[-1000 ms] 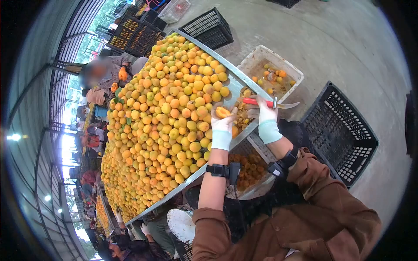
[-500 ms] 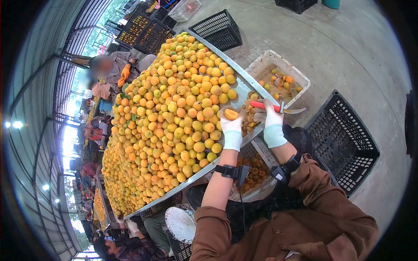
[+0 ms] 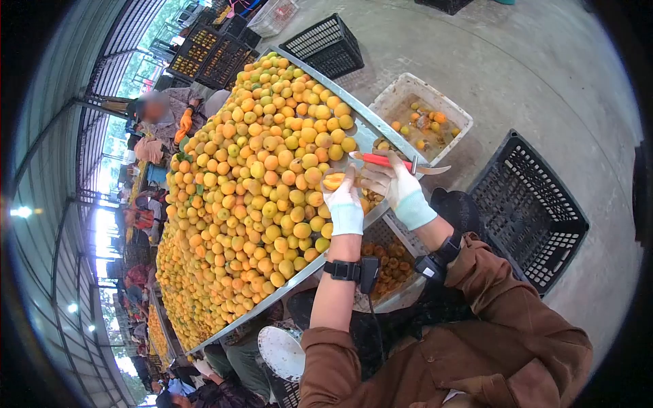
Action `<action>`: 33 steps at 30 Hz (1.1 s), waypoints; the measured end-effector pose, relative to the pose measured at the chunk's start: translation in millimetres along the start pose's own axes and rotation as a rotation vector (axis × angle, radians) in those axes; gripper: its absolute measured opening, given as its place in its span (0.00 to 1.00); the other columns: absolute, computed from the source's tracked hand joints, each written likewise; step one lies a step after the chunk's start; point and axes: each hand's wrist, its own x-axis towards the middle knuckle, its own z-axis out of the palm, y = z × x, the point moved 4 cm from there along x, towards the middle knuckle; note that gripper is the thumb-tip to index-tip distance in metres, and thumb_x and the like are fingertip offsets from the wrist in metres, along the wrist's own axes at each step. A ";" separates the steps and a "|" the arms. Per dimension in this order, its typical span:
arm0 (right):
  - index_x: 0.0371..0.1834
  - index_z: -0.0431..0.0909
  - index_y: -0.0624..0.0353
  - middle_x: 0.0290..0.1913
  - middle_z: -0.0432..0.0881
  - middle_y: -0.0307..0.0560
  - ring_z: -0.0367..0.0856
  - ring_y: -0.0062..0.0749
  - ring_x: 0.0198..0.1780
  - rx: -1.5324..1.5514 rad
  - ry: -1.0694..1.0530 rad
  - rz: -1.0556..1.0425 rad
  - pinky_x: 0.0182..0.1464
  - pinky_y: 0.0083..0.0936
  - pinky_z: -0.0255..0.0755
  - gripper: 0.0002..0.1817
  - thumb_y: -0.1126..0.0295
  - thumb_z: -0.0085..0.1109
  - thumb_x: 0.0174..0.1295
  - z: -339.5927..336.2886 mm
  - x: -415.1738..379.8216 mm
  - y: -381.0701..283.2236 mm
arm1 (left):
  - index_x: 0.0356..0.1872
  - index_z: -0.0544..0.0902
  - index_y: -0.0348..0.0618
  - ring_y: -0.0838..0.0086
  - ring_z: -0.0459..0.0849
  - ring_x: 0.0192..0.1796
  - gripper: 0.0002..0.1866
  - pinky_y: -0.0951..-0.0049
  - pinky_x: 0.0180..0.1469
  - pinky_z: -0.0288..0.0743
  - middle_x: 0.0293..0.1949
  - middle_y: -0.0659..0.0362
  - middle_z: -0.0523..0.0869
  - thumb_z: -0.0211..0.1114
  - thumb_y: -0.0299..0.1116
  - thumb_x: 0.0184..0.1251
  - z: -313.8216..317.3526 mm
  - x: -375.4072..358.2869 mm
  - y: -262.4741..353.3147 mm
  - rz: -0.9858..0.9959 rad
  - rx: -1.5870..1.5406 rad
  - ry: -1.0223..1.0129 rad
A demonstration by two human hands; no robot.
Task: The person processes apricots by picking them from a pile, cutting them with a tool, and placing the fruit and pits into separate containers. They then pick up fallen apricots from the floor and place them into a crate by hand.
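My left hand, in a white glove, is closed around an apricot whose orange cut flesh faces up. Beside it my gloved right hand grips the red handle of a knife. Its curved blade points away from the fruit, to the right. The fingers of the right hand are close to the apricot. Both hands are over the corner of a metal-edged table, next to a large heap of whole apricots.
A white crate with some fruit stands beyond the table edge, and a black crate lies to the right. Below my arms is a bin of apricot halves. Another person sits across the heap; a white bowl is low down.
My right hand has come closer to my left, bringing the knife handle near the apricot. The apricot has turned in my left hand. The whole view has shifted slightly.
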 end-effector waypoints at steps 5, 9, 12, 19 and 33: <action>0.56 0.72 0.64 0.48 0.81 0.55 0.78 0.42 0.52 -0.143 0.033 -0.123 0.52 0.37 0.75 0.24 0.54 0.54 0.67 -1.4 1.1 1.6 | 0.50 0.70 0.40 0.65 0.77 0.55 0.20 0.67 0.60 0.75 0.51 0.52 0.76 0.64 0.15 0.58 11.0 -6.9 -5.3 0.014 -0.050 0.050; 0.53 0.75 0.67 0.52 0.80 0.52 0.80 0.41 0.53 -0.261 0.197 -0.263 0.59 0.36 0.71 0.22 0.58 0.55 0.67 -14.8 5.0 -3.8 | 0.51 0.71 0.34 0.60 0.75 0.60 0.16 0.61 0.67 0.71 0.56 0.50 0.75 0.59 0.15 0.63 23.6 -7.4 -14.0 -0.070 -0.300 -0.069; 0.53 0.76 0.68 0.52 0.81 0.52 0.81 0.39 0.52 -0.186 0.278 -0.426 0.59 0.31 0.72 0.21 0.60 0.55 0.67 -27.9 15.3 -11.0 | 0.50 0.72 0.33 0.62 0.77 0.56 0.15 0.61 0.63 0.74 0.52 0.52 0.76 0.61 0.15 0.62 19.6 -6.8 -1.7 -0.064 -0.179 -0.126; 0.52 0.75 0.69 0.45 0.83 0.57 0.85 0.41 0.45 -0.323 0.329 -0.390 0.52 0.32 0.78 0.24 0.56 0.55 0.67 -36.6 15.1 -17.1 | 0.45 0.78 0.41 0.73 0.79 0.36 0.13 0.74 0.41 0.77 0.39 0.57 0.79 0.68 0.31 0.60 -41.8 2.8 31.1 -0.280 0.102 -0.125; 0.40 0.81 0.68 0.37 0.85 0.48 0.83 0.28 0.35 -0.306 0.283 -0.309 0.44 0.22 0.77 0.17 0.61 0.61 0.62 -21.2 9.5 -14.3 | 0.37 0.86 0.38 0.57 0.86 0.42 0.38 0.66 0.45 0.78 0.37 0.46 0.87 0.64 0.69 0.44 -27.0 1.1 15.2 -0.298 2.218 -0.488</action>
